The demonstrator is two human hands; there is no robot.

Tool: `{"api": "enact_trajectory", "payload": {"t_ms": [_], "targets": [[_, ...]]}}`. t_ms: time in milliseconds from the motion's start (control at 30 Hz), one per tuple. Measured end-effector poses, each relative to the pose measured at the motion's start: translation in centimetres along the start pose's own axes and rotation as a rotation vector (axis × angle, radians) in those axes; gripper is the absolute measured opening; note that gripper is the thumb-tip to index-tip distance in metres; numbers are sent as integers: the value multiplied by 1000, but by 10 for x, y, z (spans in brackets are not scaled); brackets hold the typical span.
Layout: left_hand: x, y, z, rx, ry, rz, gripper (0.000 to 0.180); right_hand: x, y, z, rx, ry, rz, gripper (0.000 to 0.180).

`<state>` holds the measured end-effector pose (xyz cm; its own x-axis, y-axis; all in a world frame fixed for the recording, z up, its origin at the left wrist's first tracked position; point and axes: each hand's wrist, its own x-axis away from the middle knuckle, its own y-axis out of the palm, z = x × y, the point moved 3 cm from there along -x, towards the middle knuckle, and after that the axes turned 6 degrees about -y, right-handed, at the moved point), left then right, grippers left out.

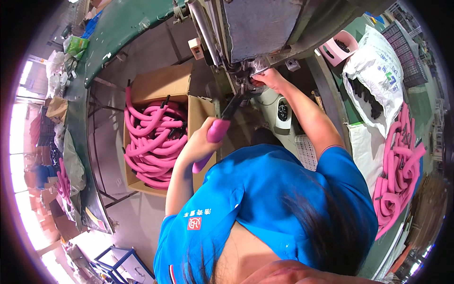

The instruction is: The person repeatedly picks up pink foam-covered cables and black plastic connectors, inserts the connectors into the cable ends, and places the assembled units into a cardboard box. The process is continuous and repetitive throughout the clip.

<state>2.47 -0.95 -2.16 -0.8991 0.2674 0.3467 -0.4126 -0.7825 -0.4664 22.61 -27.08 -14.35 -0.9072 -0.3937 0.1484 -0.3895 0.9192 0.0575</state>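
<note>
Left hand (198, 143): grip curled round tube (218, 130), likely steadying it at machine (262, 28), 12 o'clock | right hand (269, 78), 1 o'clock: grip, can't tell

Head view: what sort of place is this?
Probably a factory workshop, likely small-scale assembly: a heavy metal machine, a cardboard box full of pink tubes, and an open white sack of black parts.

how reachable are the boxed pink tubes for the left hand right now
Likely yes: the cardboard box is open beside the left hand, boxed tubes uncovered, though that hand grips another pink tube.
</note>
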Motion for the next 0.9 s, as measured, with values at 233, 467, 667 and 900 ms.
{"api": "enact_trajectory", "payload": {"t_ms": [233, 467, 667, 900], "targets": [[48, 8, -35, 139, -181, 177, 66, -2, 28, 23, 1212, -421, -185, 11], [52, 9, -6, 244, -192, 106, 84, 0, 27, 35, 1240, -247, -210, 17], [61, 13, -12, 445, -86, 89, 47, -43, -3, 24, 1151, -217, 315, 22], [68, 13, -11, 703, 3, 155, 52, -60, 22, 32, 1161, -57, 174, 21]]}}
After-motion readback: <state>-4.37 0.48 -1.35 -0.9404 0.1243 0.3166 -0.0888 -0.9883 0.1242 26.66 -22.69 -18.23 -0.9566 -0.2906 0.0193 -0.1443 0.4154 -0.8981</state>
